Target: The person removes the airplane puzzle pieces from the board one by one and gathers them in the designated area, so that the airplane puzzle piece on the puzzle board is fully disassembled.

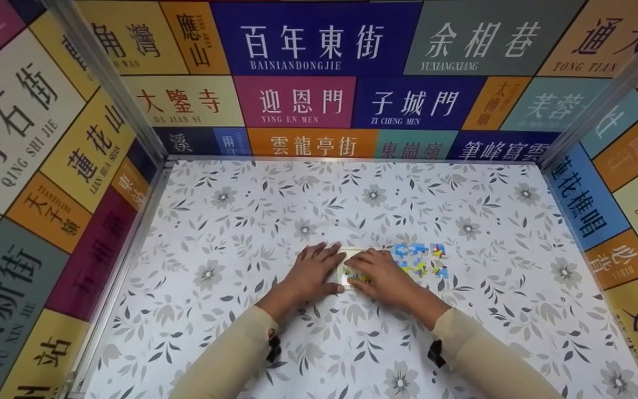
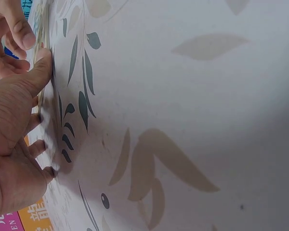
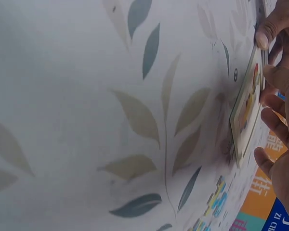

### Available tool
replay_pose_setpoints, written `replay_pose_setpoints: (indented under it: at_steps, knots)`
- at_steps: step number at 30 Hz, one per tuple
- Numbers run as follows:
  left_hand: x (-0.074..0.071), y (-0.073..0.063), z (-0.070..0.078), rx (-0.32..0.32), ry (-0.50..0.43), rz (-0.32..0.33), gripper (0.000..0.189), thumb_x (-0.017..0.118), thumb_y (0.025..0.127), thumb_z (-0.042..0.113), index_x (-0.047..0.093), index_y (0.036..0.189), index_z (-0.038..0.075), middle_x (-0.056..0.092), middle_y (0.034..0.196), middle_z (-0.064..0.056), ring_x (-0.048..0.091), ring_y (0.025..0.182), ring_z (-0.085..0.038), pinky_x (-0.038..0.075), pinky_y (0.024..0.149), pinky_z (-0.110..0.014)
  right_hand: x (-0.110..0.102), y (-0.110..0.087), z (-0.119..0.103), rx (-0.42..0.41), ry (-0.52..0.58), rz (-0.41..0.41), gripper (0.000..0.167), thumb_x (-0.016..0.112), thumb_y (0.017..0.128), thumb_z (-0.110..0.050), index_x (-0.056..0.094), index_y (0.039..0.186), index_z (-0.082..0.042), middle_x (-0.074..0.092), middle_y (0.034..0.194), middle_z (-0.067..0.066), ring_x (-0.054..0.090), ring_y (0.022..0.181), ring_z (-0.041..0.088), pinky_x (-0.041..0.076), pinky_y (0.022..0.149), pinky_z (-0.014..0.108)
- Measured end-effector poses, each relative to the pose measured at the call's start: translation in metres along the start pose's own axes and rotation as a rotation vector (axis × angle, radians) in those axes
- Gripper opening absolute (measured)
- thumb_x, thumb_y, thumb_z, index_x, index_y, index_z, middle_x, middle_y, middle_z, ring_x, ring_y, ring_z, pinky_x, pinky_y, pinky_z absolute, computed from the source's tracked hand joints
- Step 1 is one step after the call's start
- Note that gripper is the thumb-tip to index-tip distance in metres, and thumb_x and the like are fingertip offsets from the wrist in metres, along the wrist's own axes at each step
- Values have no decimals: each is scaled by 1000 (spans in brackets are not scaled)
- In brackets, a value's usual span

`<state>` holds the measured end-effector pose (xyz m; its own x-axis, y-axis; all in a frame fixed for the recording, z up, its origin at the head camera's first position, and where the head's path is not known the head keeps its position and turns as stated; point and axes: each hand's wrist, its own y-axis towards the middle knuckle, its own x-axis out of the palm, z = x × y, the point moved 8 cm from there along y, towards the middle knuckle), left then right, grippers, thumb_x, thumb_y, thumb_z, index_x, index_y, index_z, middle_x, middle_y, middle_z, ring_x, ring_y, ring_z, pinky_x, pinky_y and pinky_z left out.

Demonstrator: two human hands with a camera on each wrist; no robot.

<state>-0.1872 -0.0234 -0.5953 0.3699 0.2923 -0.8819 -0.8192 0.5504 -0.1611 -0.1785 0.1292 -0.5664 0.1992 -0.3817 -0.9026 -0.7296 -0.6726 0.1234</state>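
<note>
A thin, cream-bordered puzzle board (image 3: 238, 126) with a colourful picture inside lies on the table between both hands. My left hand (image 1: 309, 274) holds the board at its left end, thumb at the near corner and fingers spread toward the far side. Over the board's middle is my right hand (image 1: 384, 275), its fingertips and thumb touching the picture area and covering much of it. In the right wrist view its fingers reach over the board loosely extended. Several blue and yellow puzzle pieces (image 1: 420, 268) lie just right of the board, partly behind the right hand.
White table paper (image 1: 252, 332) with grey leaves and flowers covers the surface. Upright panels (image 1: 297, 102) with coloured street-name blocks enclose the back and both sides, meeting at clear corner strips. Dark wrist straps (image 1: 436, 353) show at the sleeve cuffs.
</note>
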Motion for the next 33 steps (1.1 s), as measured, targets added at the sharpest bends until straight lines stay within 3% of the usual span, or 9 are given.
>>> replay_pose_setpoints:
  at_steps: [21, 28, 33]
  knots:
    - [1, -2, 0, 10, -46, 12, 82, 73, 104, 52, 42, 172, 19, 31, 184, -6, 25, 170, -39, 22, 136, -66, 12, 3, -9, -32, 0, 57, 47, 80, 102, -20, 70, 148, -18, 73, 142, 8, 65, 125, 33, 51, 102, 62]
    - [4, -1, -3, 57, -43, 55, 81, 69, 106, 55, 42, 172, 18, 32, 183, -7, 26, 170, -40, 24, 135, -66, 14, 5, -11, -36, 35, 67, 45, 81, 100, -14, 73, 144, -19, 74, 134, 7, 65, 118, 31, 50, 101, 59]
    - [1, -2, 0, 43, -44, 31, 81, 71, 106, 52, 41, 172, 17, 31, 183, -9, 26, 170, -40, 23, 136, -67, 14, 5, -14, -57, 9, 81, 42, 80, 100, -11, 74, 141, -19, 75, 128, 7, 65, 113, 30, 50, 99, 59]
